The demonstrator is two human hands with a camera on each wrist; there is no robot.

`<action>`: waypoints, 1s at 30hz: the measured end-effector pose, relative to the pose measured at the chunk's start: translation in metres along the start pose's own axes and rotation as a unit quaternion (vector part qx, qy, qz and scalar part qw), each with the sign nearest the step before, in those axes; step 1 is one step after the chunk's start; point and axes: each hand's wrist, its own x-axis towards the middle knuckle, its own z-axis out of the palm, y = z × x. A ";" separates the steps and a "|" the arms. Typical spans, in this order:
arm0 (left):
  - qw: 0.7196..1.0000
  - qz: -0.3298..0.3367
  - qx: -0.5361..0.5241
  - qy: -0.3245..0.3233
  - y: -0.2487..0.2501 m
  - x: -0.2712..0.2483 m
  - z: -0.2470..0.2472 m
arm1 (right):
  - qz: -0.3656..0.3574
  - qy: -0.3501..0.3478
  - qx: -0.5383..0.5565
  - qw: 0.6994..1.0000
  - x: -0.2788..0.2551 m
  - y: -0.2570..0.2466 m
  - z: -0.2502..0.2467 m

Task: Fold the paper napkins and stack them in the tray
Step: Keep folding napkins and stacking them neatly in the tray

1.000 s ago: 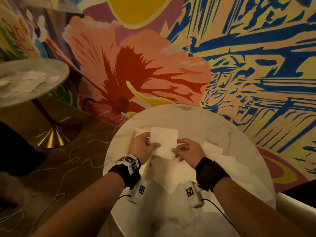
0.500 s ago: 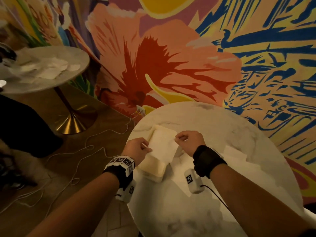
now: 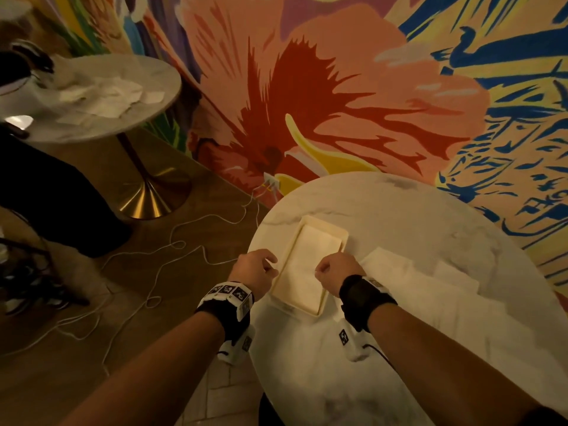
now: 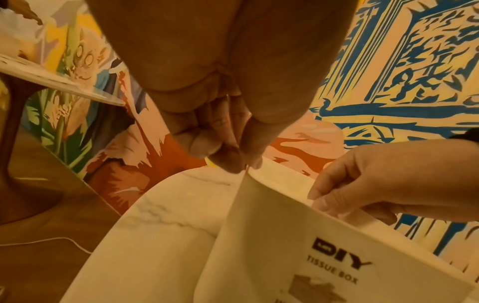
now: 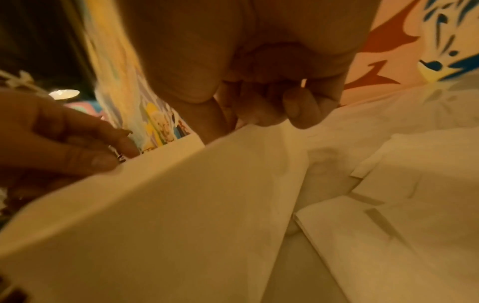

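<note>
Centrally, head view: folded napkin (image 3: 309, 265) over cream tray (image 3: 343, 233) on marble table (image 3: 430, 241) — left hand (image 3: 255, 270) and right hand (image 3: 335, 272) pinching opposite edges. Fingertips hidden behind knuckles. Loose napkins (image 3: 408, 272) at right; right-wrist view blurred.

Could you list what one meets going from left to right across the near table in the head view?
Left hand → tray with a folded napkin in it → right hand → loose napkins lying on the table.
</note>
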 end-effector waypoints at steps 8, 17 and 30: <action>1.000 0.000 0.010 -0.010 0.001 0.004 -0.004 | -0.019 -0.007 -0.133 0.991 0.001 -0.003 0.003; 0.997 0.037 0.067 0.004 0.020 0.004 -0.009 | -0.071 0.058 -0.057 0.994 -0.014 0.009 -0.008; 0.975 0.206 -0.002 -0.085 0.135 -0.024 0.099 | 0.080 0.170 0.112 0.976 -0.085 0.167 -0.044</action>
